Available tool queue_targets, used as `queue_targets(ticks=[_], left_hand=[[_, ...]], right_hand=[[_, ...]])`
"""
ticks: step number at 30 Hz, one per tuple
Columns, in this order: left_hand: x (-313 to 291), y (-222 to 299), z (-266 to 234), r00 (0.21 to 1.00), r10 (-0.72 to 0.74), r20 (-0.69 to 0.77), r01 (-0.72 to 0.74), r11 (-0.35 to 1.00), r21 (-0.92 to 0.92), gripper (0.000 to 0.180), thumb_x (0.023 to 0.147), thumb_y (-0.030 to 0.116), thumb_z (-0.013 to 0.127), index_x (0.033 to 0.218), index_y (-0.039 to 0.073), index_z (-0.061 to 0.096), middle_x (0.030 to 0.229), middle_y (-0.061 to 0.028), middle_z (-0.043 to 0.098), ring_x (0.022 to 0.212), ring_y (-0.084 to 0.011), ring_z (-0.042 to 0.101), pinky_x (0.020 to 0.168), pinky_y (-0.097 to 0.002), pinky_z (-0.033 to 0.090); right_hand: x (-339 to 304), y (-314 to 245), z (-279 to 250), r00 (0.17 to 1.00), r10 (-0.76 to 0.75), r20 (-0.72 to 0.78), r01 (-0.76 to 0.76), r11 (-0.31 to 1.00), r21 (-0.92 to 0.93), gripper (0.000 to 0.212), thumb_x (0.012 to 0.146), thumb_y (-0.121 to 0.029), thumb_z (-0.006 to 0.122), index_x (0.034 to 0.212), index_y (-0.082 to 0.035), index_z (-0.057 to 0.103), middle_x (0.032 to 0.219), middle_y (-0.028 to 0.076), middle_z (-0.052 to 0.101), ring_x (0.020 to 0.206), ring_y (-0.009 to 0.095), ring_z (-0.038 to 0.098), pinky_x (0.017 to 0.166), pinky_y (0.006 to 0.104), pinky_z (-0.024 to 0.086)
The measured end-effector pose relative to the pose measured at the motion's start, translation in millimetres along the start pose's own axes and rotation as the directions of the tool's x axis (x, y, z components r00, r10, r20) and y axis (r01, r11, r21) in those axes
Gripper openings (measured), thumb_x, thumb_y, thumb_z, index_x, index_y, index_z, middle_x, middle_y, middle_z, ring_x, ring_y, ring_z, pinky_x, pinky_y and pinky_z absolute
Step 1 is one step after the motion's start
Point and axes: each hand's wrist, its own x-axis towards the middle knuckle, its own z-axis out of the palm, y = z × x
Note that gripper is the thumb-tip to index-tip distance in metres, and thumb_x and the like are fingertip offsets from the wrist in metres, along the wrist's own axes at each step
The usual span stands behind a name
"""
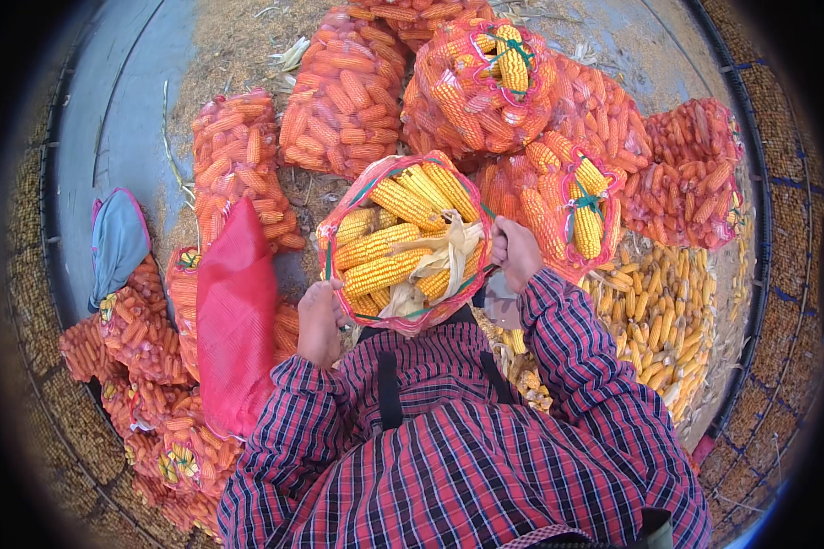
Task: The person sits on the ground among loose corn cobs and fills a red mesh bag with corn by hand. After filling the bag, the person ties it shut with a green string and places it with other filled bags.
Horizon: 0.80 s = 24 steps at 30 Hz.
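Right in front of me stands a red mesh sack (pixel 325 240) with its mouth spread wide, full of yellow corn cobs (pixel 383 272). A few pale dry husks (pixel 450 245) lie on top of the cobs. At the near left of the rim, my left hand (pixel 318 322) is closed on the mesh edge. My right hand (pixel 519 252) grips the right side of the same rim, fingers curled in. A green drawstring runs along the sack's edge. The sack's lower part is hidden below its mouth.
Filled mesh sacks (pixel 343 96) lie beyond and on both sides, some tied with green string. Left of me lies a flat red sack (pixel 236 316); farther left, a blue cloth (pixel 121 242) rests on piled sacks. Loose cobs (pixel 659 316) cover the ground at right.
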Motion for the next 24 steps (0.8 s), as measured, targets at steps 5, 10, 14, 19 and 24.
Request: queue_targets(ticks=[5, 10, 14, 19, 24], left_hand=[[-48, 44, 43, 0.982, 0.134, 0.135, -0.145, 0.987, 0.076, 0.017, 0.101, 0.017, 0.046, 0.101, 0.003, 0.055, 0.066, 0.0091, 0.036, 0.052, -0.001, 0.03, 0.047, -0.02, 0.025], [-81, 28, 54, 0.991, 0.086, 0.105, -0.09, 0.995, 0.033, 0.016, 0.099, 0.018, 0.05, 0.104, 0.004, 0.055, 0.068, 0.0099, 0.036, 0.053, 0.0002, 0.029, 0.048, -0.0187, 0.025], [-70, 12, 57, 0.972, 0.022, 0.234, -0.06, 0.986, 0.158, 0.017, 0.1, 0.02, 0.05, 0.107, 0.005, 0.056, 0.068, 0.0088, 0.039, 0.052, -0.0011, 0.033, 0.049, -0.0175, 0.028], [-51, 4, 71, 0.839, 0.325, 0.437, -0.518, 0.724, 0.455, 0.028, 0.1, 0.022, 0.048, 0.112, -0.001, 0.059, 0.089, -0.0054, 0.052, 0.091, -0.0148, 0.049, 0.079, -0.0271, 0.042], [-46, 13, 64, 0.616, 0.342, 0.71, -0.786, 0.198, 0.586, 0.031, 0.098, 0.024, 0.049, 0.109, -0.001, 0.064, 0.107, -0.016, 0.058, 0.11, -0.0324, 0.047, 0.095, -0.0382, 0.04]], right_hand=[[-75, -49, 1, 0.995, 0.102, 0.005, -0.102, 0.994, -0.036, 0.023, 0.098, -0.022, 0.046, 0.078, -0.012, 0.046, 0.058, -0.009, 0.027, 0.047, 0.005, 0.026, 0.048, 0.0243, 0.026], [-80, -16, 70, 0.992, -0.065, 0.109, 0.106, 0.898, -0.428, 0.019, 0.098, -0.022, 0.049, 0.086, -0.007, 0.052, 0.064, -0.007, 0.037, 0.053, 0.005, 0.033, 0.05, 0.0233, 0.028], [-101, 27, 59, 0.998, -0.011, 0.055, 0.038, 0.849, -0.528, 0.023, 0.099, -0.023, 0.05, 0.101, -0.002, 0.059, 0.077, -0.004, 0.049, 0.064, 0.005, 0.042, 0.055, 0.0217, 0.033], [-101, 51, 77, 0.961, 0.002, 0.276, 0.057, 0.977, -0.207, 0.022, 0.098, -0.018, 0.054, 0.11, -0.001, 0.058, 0.101, 0.006, 0.061, 0.092, 0.011, 0.058, 0.079, 0.0259, 0.047], [-94, 59, 107, 0.991, 0.105, 0.082, -0.103, 0.994, -0.024, 0.022, 0.1, -0.02, 0.053, 0.107, -0.001, 0.057, 0.1, 0.006, 0.063, 0.091, 0.012, 0.059, 0.08, 0.026, 0.048]])
